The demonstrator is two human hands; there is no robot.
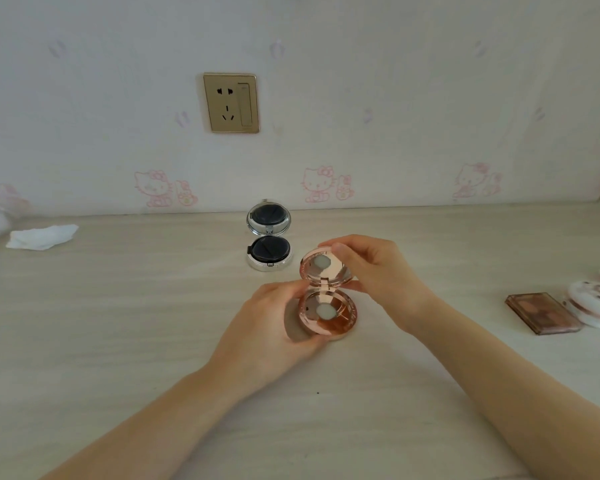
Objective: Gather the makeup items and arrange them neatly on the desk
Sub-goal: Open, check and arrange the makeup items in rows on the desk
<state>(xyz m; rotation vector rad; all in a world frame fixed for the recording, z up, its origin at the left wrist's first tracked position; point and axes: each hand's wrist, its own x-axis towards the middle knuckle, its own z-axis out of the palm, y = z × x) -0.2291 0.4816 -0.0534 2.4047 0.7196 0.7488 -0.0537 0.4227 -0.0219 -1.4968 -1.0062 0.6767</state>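
Head view: both hands up over the middle of the pale wood-grain desk, working one rose-gold compact, which is hinged open. Left hand cups the base from below and from its left, fingers curled round the rim; the base pan shows orange-pink product worn through to a pale patch in the centre. Right hand pinches the lid's edge, thumb on the upper rim, fingers behind; lid stands up and its mirror reflects the pan. Whether the base touches the desk, cannot tell. Just behind and left of it, a silver compact sits open on the desk near the wall, dark puff in the base, reflected in its raised mirror lid. Far right: brown eyeshadow palette lying flat, touching or just beside a white round case with pink print, partly cut off by the frame edge. Far left: crumpled white tissue. Gold wall socket above, cartoon-cat wallpaper.
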